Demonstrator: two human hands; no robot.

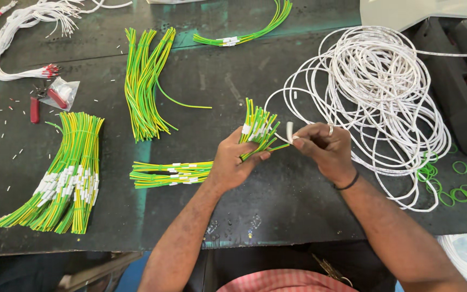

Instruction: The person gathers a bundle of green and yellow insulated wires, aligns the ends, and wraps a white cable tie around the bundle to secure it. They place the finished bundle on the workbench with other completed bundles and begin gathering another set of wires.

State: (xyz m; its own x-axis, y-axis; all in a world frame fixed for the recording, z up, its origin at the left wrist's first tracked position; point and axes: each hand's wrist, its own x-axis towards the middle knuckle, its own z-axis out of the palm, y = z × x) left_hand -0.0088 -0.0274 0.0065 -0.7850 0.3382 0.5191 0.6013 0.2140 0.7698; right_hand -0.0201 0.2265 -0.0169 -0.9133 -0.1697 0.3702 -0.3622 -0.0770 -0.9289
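A dark worktable (309,211) carries a big loose coil of white cable (377,97) at the right, with heaps of green-yellow wires: a labelled heap (63,178) at the left, a plain one (144,81) behind, a flat labelled bunch (171,174) just beside the left wrist. The left hand (233,162) is clamped around a small bundle of green-yellow wires (258,130), fanned upward above the table centre. The right hand (322,148) pinches a small white sleeve (289,131) between its fingertips, touching the wire ends
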